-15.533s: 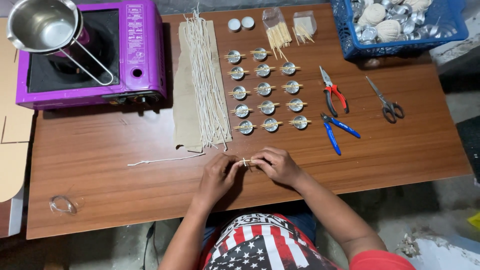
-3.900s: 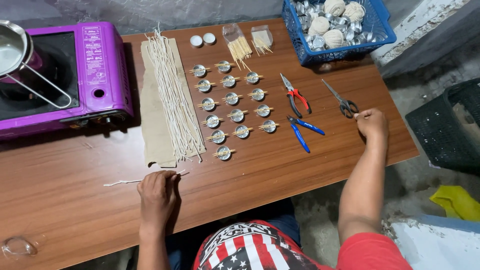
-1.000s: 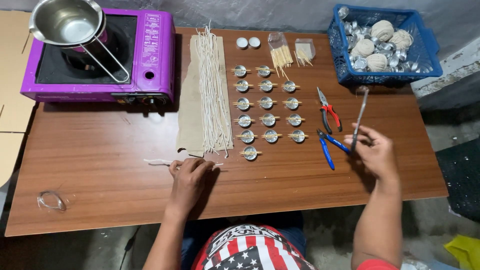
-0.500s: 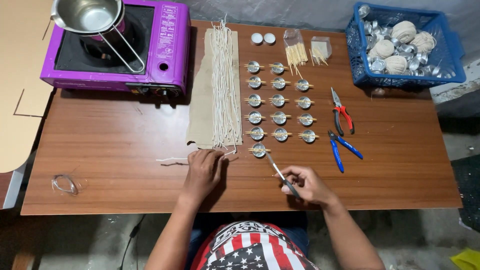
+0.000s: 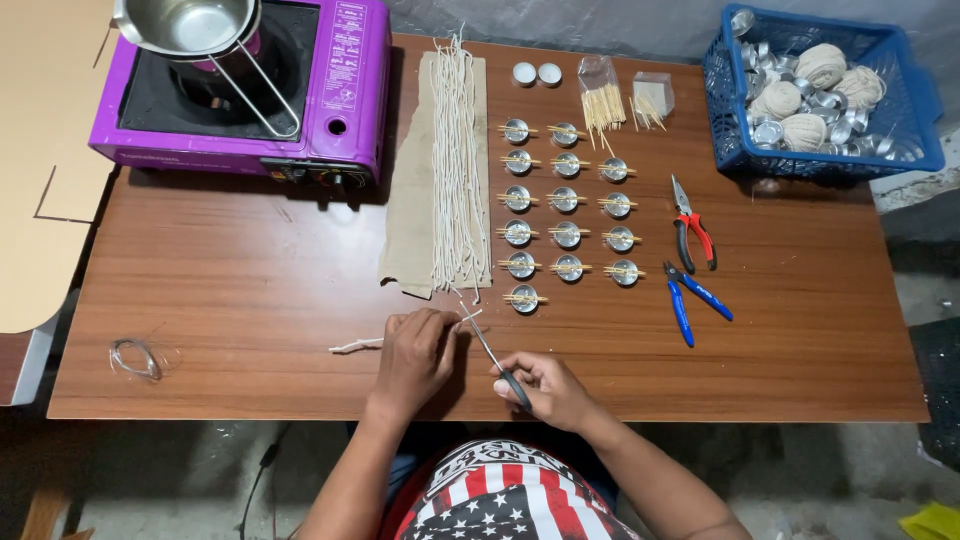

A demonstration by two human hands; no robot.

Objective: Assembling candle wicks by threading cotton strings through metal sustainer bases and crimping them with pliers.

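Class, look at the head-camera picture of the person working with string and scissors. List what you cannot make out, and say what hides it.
1. String: the stretch under the left hand is hidden by the fingers.
2. Scissors: the handles are buried in the right hand; blades too thin to tell whether they are open or touching the string.
3. Metal pot: the far rim is cut off by the top edge.
4. Small cups: contents too small.

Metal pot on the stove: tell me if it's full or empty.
Empty: the pot shows bare shiny metal inside, sitting upright on the purple stove.

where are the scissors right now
In the head view the scissors are in the right hand at the table's near edge, blades angled toward the wick by the left hand.
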